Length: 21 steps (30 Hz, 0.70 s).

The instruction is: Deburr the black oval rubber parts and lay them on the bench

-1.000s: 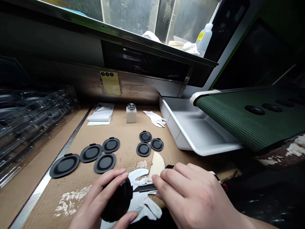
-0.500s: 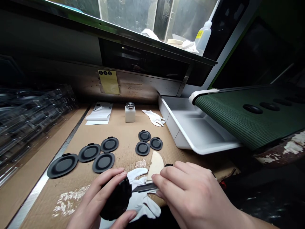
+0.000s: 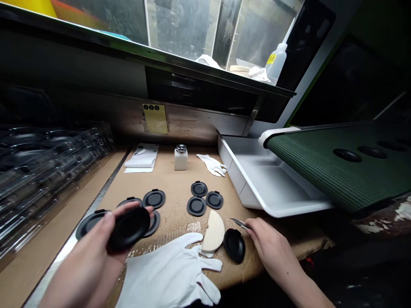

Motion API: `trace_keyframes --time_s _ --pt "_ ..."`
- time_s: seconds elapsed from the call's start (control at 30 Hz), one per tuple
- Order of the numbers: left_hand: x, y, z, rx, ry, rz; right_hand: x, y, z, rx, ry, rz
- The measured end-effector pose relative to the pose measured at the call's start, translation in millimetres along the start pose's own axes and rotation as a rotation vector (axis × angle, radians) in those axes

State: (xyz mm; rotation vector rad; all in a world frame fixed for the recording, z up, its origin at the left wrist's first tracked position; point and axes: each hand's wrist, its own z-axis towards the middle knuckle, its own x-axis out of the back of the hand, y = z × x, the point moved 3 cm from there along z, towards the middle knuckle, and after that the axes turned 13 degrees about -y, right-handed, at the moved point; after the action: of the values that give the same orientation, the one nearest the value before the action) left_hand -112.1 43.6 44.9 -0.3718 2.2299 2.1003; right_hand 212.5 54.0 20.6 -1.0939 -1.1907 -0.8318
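Observation:
My left hand [image 3: 96, 252] grips a round black plastic lid [image 3: 129, 229], its dished face toward me, above several similar lids on the cardboard. In my right hand [image 3: 268, 239] is a utility knife [image 3: 240, 223], its blade pointing left. Just below the knife, a loose black lid [image 3: 234, 245] lies on the cardboard near the front edge. Beside it rests a cream half-round pad [image 3: 213, 233]. A white glove [image 3: 170, 271] is spread between my hands. Three smaller black lids [image 3: 197, 205] sit together farther back.
At the right stands a white tray [image 3: 253, 188] beside a green conveyor belt [image 3: 314, 167] carrying black discs. Clear plastic trays [image 3: 48, 171] are stacked at the left. A small bottle [image 3: 181, 158], another white glove [image 3: 212, 164] and papers [image 3: 141, 158] lie at the back.
My hands have moved apart. The left carried the black lid leftward over the other lids; the right drew the knife away to the right. The white glove and loose lid show more fully.

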Motion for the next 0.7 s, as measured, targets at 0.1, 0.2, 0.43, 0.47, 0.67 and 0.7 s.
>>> trace_keyframes --time_s 0.1,0.2,0.43,0.47,0.67,0.7 --pt "21.0 22 40 0.095 0.0 -0.12 -23 29 3 -0.061 0.085 -0.126" --pt "37.2 32 77 0.048 0.008 -0.005 -33 33 4 -0.03 0.134 -0.131" --pt "47.8 14 136 0.118 0.082 0.321 -28 -23 -1 0.151 -0.139 0.113" --pt "47.7 13 140 0.111 0.102 0.358 -28 -29 -1 0.139 -0.185 0.136" --pt "47.4 21 132 0.076 0.166 0.392 -29 -27 -1 0.085 -0.204 0.198" --pt "45.3 23 123 0.068 0.156 0.361 -29 -25 -2 0.092 -0.178 0.199"
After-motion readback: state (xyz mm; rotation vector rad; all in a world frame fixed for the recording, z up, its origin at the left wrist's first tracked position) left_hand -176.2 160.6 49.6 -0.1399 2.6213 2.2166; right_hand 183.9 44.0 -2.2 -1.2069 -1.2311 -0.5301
